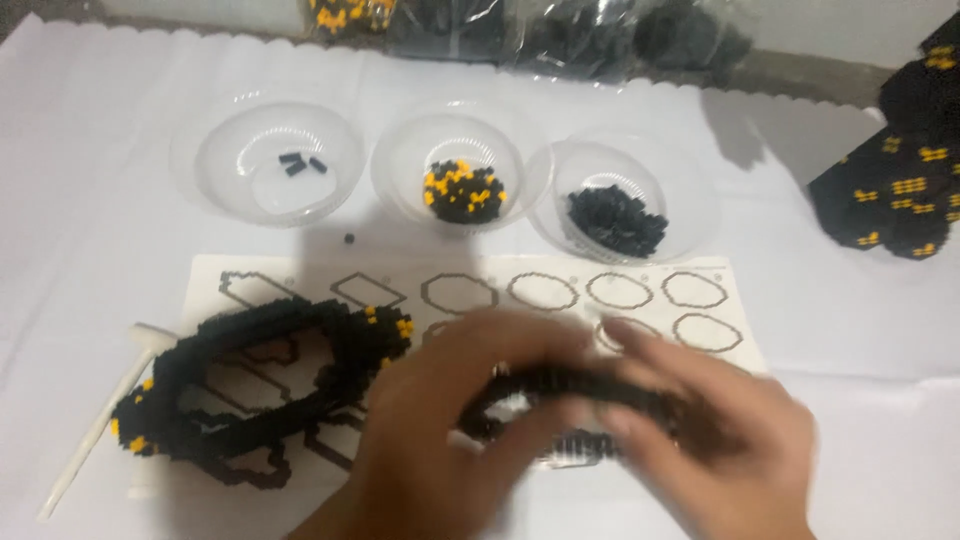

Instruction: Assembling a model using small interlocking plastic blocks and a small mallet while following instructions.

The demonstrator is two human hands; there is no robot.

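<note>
My left hand (440,440) and my right hand (700,440) are both blurred and close together over a white instruction sheet (640,290) printed with ring outlines. Between them they grip a ring of small black bricks (560,385), each hand closed on one side of it. To the left on the sheet lies a larger loop of black bricks with a few yellow ones (270,380), apart from my left hand.
Three clear plastic bowls stand behind the sheet: one with few black pieces (270,160), one with black and yellow pieces (460,190), one with black pieces (620,215). A white tool (95,430) lies at left. A black-and-yellow brick build (900,180) stands at right. Bags of pieces (560,35) lie at the back.
</note>
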